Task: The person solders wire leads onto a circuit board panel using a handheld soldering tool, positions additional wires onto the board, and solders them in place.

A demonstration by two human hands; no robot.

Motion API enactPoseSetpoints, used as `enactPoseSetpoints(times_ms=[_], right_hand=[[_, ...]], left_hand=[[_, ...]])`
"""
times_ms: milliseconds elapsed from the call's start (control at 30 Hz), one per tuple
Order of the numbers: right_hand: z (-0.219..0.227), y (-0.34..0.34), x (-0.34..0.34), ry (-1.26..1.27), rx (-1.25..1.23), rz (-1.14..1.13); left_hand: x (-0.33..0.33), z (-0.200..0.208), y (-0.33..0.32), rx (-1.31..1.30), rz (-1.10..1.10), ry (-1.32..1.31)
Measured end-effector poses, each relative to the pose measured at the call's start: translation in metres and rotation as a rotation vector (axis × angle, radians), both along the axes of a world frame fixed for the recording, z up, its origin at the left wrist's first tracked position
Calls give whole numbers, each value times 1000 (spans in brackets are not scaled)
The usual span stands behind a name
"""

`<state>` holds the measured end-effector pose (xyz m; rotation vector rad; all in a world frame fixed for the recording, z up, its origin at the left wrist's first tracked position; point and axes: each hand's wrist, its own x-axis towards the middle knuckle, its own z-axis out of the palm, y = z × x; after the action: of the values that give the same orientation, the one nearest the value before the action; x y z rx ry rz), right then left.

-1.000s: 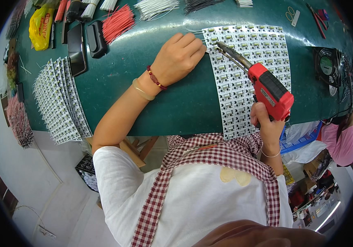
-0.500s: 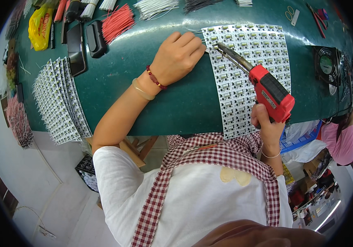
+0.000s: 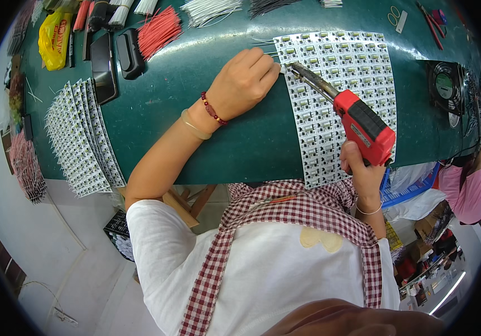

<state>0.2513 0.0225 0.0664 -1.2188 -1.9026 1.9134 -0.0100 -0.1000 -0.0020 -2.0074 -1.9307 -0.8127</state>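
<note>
In my right hand is a red and black soldering gun, its grip wrapped by my fingers. The gun's tip points up and left, at the left edge of a large white sheet of small circuit boards. My left hand is closed beside that edge, close to the tip. What its fingers pinch is hidden behind the knuckles. Just above this hand, thin pale wires stick out from the sheet's upper left edge. The sheet lies on the green table and overhangs its near edge.
More circuit board sheets are stacked at the left. Along the back lie bundles of red wires and white wires, near a black case and a yellow bag. A small fan and pliers sit at right.
My left hand has shifted slightly down along the sheet's edge. The soldering gun has moved a little left, with its tip slightly lower.
</note>
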Motion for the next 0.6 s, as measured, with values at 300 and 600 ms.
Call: enactPoseSetpoints(times_ms=[300,600], right_hand=[[1,-4,-2,-2,189,26],[10,-6,-8,26,103,-32]], left_hand=[[1,2,1,2,-27,-3],[2,1,0,13,-6,-14]])
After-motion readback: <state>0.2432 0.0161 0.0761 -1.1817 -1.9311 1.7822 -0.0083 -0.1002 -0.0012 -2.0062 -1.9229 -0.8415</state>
